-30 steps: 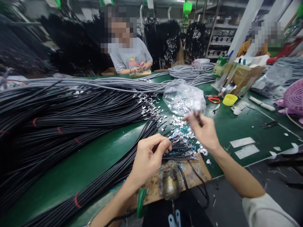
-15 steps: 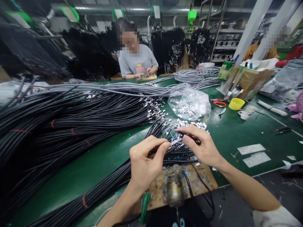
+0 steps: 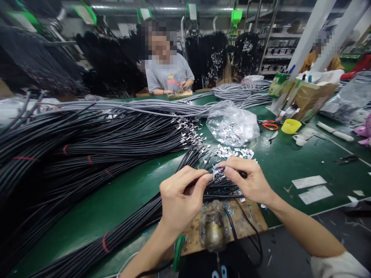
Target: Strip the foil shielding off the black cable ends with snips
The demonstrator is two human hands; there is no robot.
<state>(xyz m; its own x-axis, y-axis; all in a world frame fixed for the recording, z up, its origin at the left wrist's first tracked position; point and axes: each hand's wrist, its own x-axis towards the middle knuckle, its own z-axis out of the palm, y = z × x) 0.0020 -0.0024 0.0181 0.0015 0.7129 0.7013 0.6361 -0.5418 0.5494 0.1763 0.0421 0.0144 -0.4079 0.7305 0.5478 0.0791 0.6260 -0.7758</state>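
My left hand (image 3: pixel 184 191) is closed in a pinch around the end of a black cable, mostly hidden by its fingers. Thin blue, white and purple wires (image 3: pixel 216 170) stick out between my two hands. My right hand (image 3: pixel 249 179) is closed, its thumb and index finger at the wires. A slim dark tool (image 3: pixel 244 175) shows between thumb and palm; its kind is hidden. Beneath both hands lie loose black cables (image 3: pixel 223 190) with stripped ends. Just below is a small metal machine wrapped in clear film (image 3: pixel 214 227), fixed on a wooden board (image 3: pixel 253 218).
Bundles of black cables (image 3: pixel 139 141) cover the left of the green table (image 3: pixel 95 208). A clear plastic bag (image 3: pixel 232 123) with scraps stands ahead. Orange-handled scissors (image 3: pixel 269 124), a yellow ring (image 3: pixel 290 126) and paper strips (image 3: pixel 309 182) lie right. Opposite sits a co-worker (image 3: pixel 169 75).
My right thumb and index finger have shifted slightly, and the coloured wires between my hands now show more clearly. My left hand keeps its pinch, a little further right.
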